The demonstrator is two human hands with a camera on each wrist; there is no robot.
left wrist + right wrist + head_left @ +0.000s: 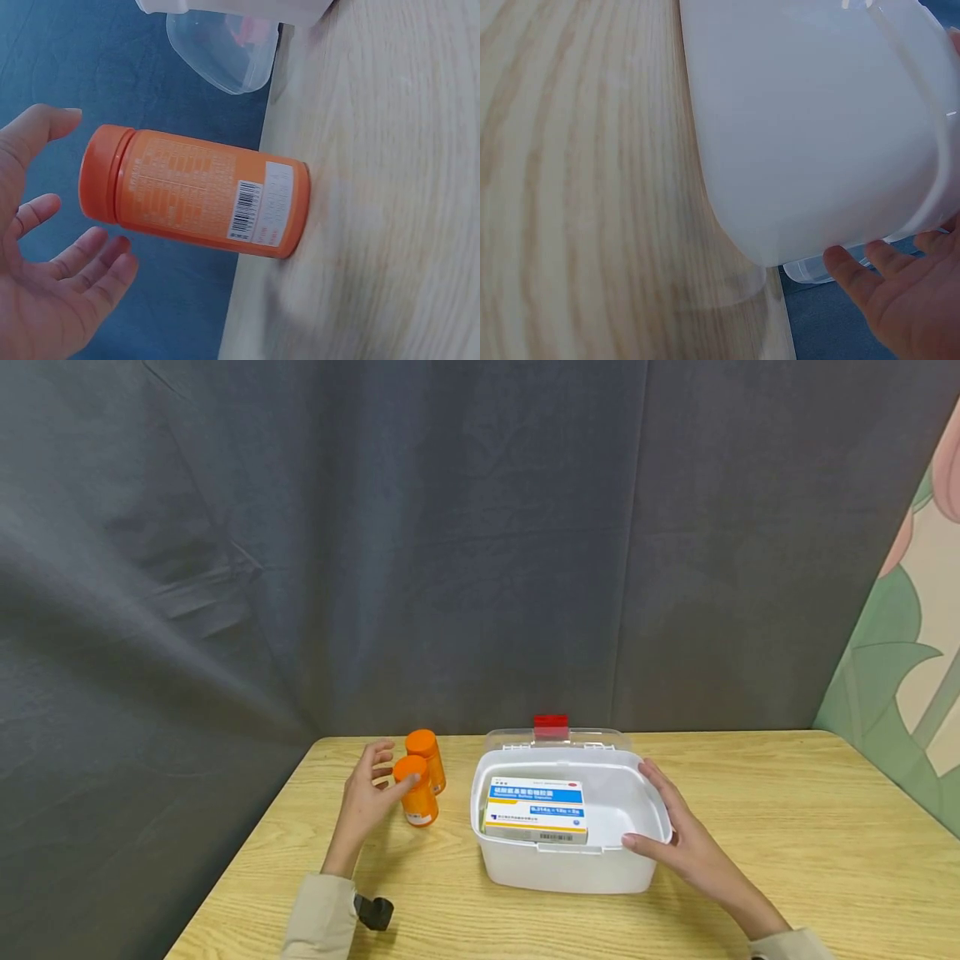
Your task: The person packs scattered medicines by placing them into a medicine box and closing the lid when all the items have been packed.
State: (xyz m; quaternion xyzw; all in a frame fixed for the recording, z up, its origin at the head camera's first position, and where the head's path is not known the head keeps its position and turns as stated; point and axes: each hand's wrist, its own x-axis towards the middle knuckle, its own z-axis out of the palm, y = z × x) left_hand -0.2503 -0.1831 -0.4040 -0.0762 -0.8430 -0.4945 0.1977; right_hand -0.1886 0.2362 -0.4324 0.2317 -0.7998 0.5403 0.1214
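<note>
Two orange pill bottles stand on the table to the left of a white plastic storage box [566,868]. My left hand [367,797] is spread around the cap of the nearer pill bottle [420,806]; the left wrist view shows a gap between its fingers and the cap [105,174]. Just behind stands the other pill bottle [426,747], partly hidden. At the storage box's right end, my right hand [686,839] holds the rim, thumb over the front edge and fingers along the side. A white and blue medicine carton [536,810] leans inside the box's left half.
The storage box's clear lid [510,739] hangs open at the back, with a red latch [551,723]. A dark grey curtain [465,543] rises behind the wooden table [750,793]. To the right is a wall with a painted flower pattern [900,635].
</note>
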